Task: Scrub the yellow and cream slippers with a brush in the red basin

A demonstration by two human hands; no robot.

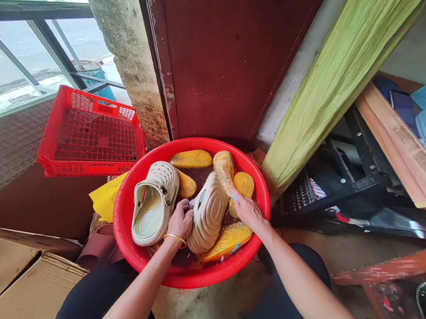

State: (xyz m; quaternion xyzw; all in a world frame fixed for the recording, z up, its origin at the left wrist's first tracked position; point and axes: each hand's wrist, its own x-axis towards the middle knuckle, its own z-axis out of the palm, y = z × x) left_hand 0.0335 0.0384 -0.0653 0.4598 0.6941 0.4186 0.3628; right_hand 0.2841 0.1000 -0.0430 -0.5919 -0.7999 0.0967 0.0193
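a beige foam clog [207, 214] lies in the red plastic basin [186, 145], light, soft, probably slippery; the left grip [179, 221] and right grip [247, 210] press on it, no clear pinch; its rim suits holding.

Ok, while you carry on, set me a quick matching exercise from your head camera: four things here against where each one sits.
Things:
1. gold bangle
2. red crate
3. yellow soles
4. green cloth

Places:
A. in the red basin
B. on the left wrist
C. slanting down to the basin's right
D. tilted beside the concrete pillar

Pairs: 1-B, 2-D, 3-A, 4-C
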